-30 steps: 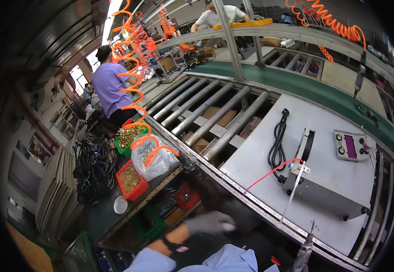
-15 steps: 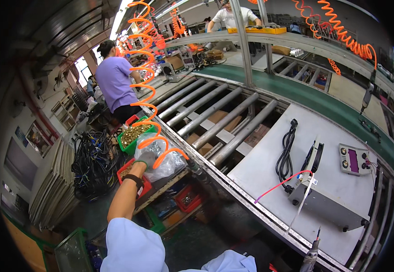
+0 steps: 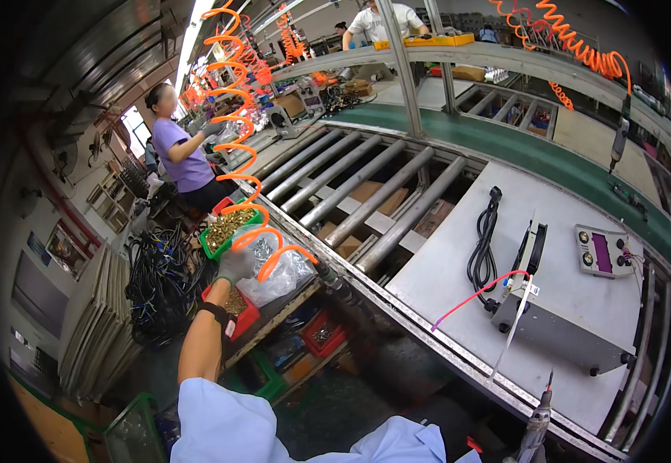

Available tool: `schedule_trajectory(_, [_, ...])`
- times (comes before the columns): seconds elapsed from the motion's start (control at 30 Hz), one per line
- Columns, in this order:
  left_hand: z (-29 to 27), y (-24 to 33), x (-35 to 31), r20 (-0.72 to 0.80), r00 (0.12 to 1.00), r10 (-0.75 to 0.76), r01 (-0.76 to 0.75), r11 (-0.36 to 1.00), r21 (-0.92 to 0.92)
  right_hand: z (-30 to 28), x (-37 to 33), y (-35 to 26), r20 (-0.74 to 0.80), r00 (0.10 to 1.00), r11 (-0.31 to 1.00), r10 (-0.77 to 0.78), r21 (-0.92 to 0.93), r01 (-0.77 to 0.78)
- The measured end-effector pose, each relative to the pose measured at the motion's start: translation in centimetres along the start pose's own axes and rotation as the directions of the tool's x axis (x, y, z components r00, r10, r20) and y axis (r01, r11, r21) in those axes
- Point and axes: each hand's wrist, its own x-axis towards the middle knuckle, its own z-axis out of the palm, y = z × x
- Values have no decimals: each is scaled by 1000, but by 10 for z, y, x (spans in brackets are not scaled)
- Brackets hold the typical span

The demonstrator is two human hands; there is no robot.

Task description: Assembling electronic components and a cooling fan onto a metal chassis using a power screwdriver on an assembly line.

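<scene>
My left hand [image 3: 235, 265], in a grey glove with a dark band at the wrist, is above the red bin [image 3: 241, 310] of small brass-coloured parts. It lies against the clear plastic bag [image 3: 277, 278] holding silvery parts; its fingers are blurred. Behind it stands the green bin [image 3: 231, 228] of brass-coloured fittings. At the lower right, a power screwdriver [image 3: 538, 423] points its bit upward, beside my right sleeve. The lower edge cuts off most of my right hand, which appears to grip the tool.
An orange coiled hose [image 3: 237, 147] hangs before the bins. Metal rollers [image 3: 374, 181] and a pale board [image 3: 443, 278] carrying a grey metal housing [image 3: 567, 332], black cable [image 3: 486, 247] and panel [image 3: 602, 251] lie to the right. A person in purple [image 3: 185, 154] stands at far left.
My left hand has drawn up and slightly left out of the bag's edge. The screwdriver has risen slightly to the right. The person in purple has turned toward the line.
</scene>
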Motion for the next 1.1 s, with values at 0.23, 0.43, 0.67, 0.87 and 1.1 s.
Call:
schedule_trajectory(0.23, [-15,10,-16,98,988,-120,153,837,-526,5,-1,-13,25,996,996,91,9,-92])
schedule_trajectory(0.43, [-22,22,-26,132,974,-186,217,580,-785,5,-5,-25,19,990,989,140,34,-141])
schedule_trajectory(0.67, [-18,12,-20,114,982,-147,186,774,-605,3,-2,-21,-22,999,999,49,0,-50])
schedule_trajectory(0.87, [6,-17,-2,-93,995,-45,-79,249,-965,1,-2,-15,-8,989,989,149,13,-149])
schedule_trajectory(1.1, [18,-26,13,292,956,39,267,-529,-806,9,0,-18,-11,989,989,145,-3,-145])
